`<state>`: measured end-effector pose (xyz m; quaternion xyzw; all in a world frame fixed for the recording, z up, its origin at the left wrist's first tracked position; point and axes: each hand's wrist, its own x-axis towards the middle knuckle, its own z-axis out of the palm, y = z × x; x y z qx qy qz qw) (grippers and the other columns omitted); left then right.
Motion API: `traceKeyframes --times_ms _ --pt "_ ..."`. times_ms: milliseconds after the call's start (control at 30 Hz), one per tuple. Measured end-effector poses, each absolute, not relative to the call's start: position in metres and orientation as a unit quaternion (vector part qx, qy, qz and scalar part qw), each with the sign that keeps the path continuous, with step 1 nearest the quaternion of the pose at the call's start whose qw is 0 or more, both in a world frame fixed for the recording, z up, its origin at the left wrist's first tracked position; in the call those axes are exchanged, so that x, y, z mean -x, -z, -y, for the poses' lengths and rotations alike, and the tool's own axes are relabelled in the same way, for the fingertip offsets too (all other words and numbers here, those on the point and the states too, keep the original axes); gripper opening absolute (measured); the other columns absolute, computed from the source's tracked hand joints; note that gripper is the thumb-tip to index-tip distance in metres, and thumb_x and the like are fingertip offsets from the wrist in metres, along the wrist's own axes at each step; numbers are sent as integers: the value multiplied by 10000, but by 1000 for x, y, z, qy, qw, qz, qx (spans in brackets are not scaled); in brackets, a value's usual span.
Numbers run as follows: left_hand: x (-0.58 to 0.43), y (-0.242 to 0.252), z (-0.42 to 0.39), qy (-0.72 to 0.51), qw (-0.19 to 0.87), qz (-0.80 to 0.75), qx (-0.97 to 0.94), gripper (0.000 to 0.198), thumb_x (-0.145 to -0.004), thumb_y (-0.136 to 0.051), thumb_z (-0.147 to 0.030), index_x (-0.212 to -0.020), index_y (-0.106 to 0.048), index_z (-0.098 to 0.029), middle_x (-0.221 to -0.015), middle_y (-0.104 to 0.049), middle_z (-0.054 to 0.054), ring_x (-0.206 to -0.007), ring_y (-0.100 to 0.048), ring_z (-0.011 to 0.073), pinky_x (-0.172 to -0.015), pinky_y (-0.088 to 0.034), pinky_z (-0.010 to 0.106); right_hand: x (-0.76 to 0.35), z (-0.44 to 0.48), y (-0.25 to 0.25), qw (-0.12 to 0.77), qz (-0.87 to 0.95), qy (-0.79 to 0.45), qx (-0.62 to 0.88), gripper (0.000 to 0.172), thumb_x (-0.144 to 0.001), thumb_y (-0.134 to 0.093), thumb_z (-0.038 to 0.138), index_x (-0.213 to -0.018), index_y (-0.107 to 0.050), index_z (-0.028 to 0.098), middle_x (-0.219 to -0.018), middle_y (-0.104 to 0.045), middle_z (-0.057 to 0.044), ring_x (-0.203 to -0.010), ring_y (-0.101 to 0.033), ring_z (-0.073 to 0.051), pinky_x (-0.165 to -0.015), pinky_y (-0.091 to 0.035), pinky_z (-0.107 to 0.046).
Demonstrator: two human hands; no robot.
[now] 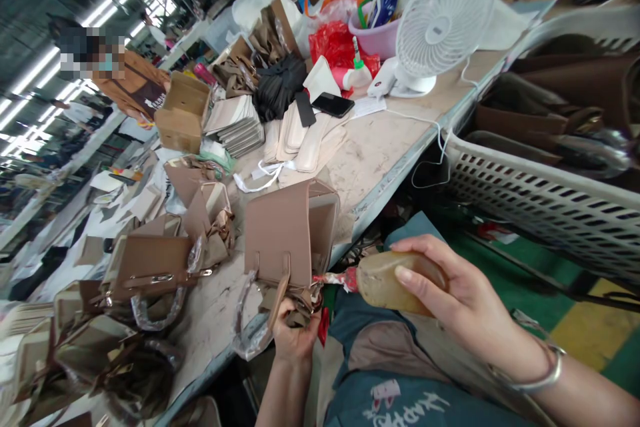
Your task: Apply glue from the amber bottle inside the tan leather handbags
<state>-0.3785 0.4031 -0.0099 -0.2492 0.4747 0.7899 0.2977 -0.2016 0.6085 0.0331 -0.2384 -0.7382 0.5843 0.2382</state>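
Note:
A brown handbag (277,230) sits upside down at the front edge of the worktable, its handles wrapped in clear plastic. My left hand (296,333) is closed on the bag's lower end, around bunched brown lining (300,312). On the right, my right hand (440,280) wraps around a yellowish squeeze bottle (383,280) with a red, smeared nozzle. The bottle lies level, and its nozzle tip reaches the bag's edge just above my left hand. Whether the tip touches the bag cannot be made out.
More brown bags (150,263) crowd the table at left. Stacked panels (235,127), a phone (333,105) and a white fan (445,27) stand farther back. A white crate (545,193) with bags is at right. A person (133,80) stands at upper left.

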Motion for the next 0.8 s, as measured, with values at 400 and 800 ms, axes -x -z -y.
traceKeyframes --times_ms 400,800 --pt "376 8 -404 -784 268 -484 281 383 -628 -496 3 -751 -740 -265 -730 -756 0 -726 -703 199 -739 -584 357 200 -614 -39 230 760 -561 235 229 -931 -572 369 -1142 -569 282 -1038 -624 -30 -894 -621 -178 -771 -502 -293" --pt "383 -11 -416 -801 274 -445 292 317 -588 -511 -45 -725 -723 -237 -753 -769 -13 -732 -713 172 -733 -587 314 208 -625 -31 297 635 -635 325 269 -842 -671 423 -1044 -644 247 -951 -643 -40 -817 -604 -198 -717 -505 -307"
